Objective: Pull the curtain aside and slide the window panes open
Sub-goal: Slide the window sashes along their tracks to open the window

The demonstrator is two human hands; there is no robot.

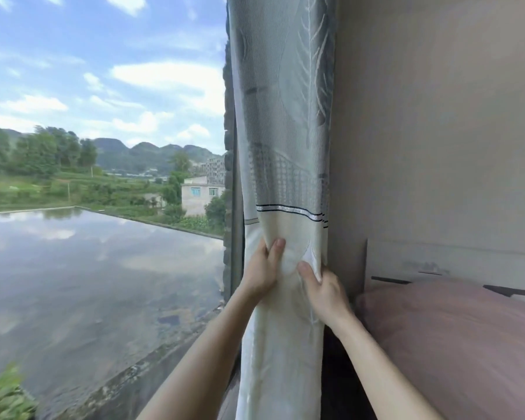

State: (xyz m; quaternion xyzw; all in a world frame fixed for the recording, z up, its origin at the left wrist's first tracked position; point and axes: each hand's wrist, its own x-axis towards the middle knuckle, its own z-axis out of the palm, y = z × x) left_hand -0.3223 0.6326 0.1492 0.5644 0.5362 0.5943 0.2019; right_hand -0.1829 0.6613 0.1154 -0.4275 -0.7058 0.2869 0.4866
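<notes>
Your left grip and right grip both pinch the curtain, gathered at frame centre against the wall. That step looks done; sliding the window panes at left seemingly remains.

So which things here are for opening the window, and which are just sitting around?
For the job: the curtain, gripped by the left hand and right hand; the window frame beside it.
Just there: pink bedding, headboard, wall.
</notes>
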